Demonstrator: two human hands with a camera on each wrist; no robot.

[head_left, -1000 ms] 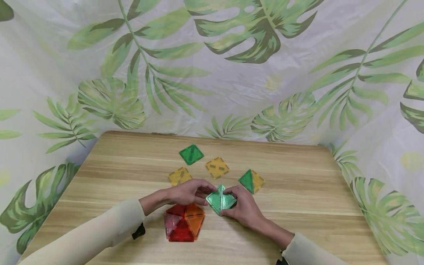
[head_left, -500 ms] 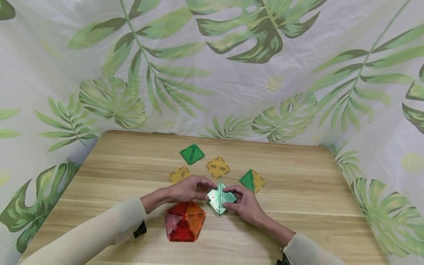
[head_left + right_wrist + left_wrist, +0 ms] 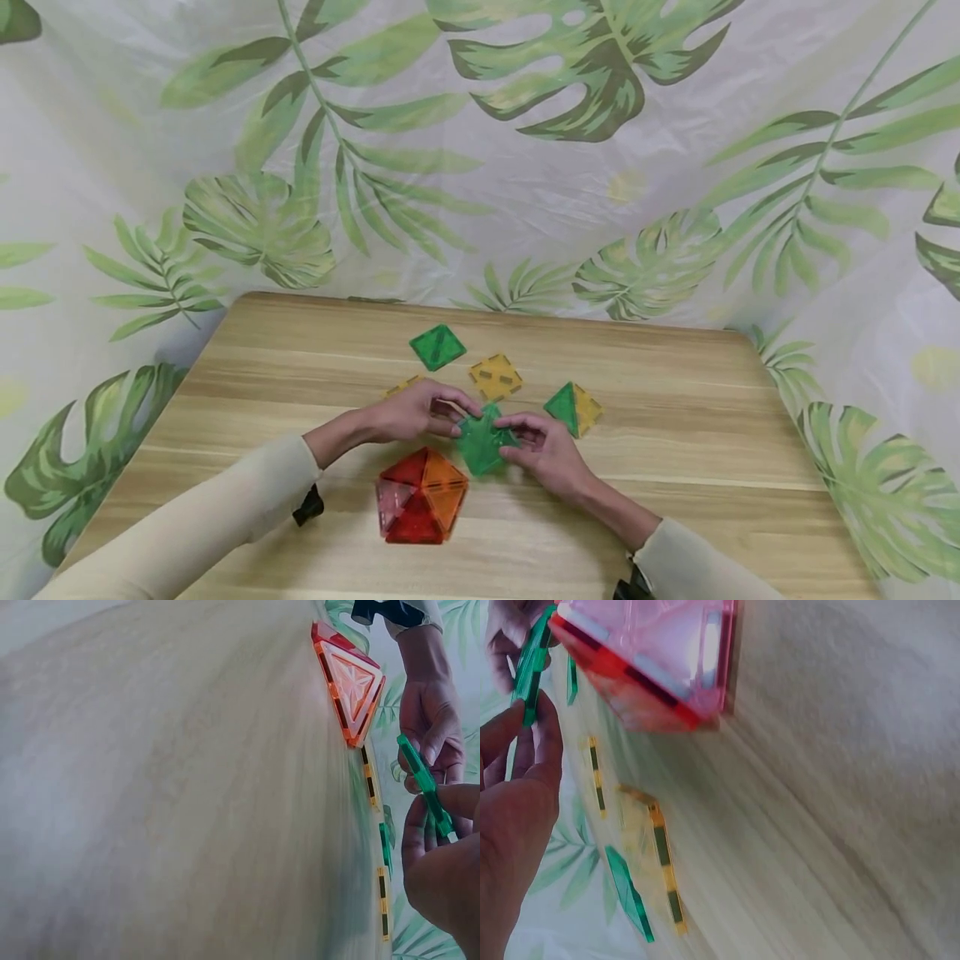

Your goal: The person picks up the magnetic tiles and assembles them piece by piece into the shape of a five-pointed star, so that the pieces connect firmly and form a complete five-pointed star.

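Observation:
Two joined green translucent magnetic tiles [image 3: 478, 450] are held up over the table between both hands. My left hand [image 3: 411, 414] pinches their left edge between thumb and fingers. My right hand [image 3: 553, 460] pinches the right edge. In the left wrist view the green tiles [image 3: 531, 667] show edge-on, close beside a raised shape of red, pink and orange tiles. The right wrist view also shows the green tiles [image 3: 426, 784] from the side, with thumbs and fingers on them. That red, pink and orange tile shape [image 3: 420, 498] stands on the table just in front of the left hand.
Farther back on the wooden table [image 3: 712, 467] lie a green tile pair [image 3: 438, 347] and a yellow tile piece [image 3: 496, 377]. A green and yellow pair [image 3: 573, 409] lies to the right. Another yellow piece [image 3: 403, 386] is partly hidden behind the left hand.
The green tiles have moved slightly left and away and changed tilt; their bright glare has gone. The left hand has moved a little farther back with them. The other tiles stay put.

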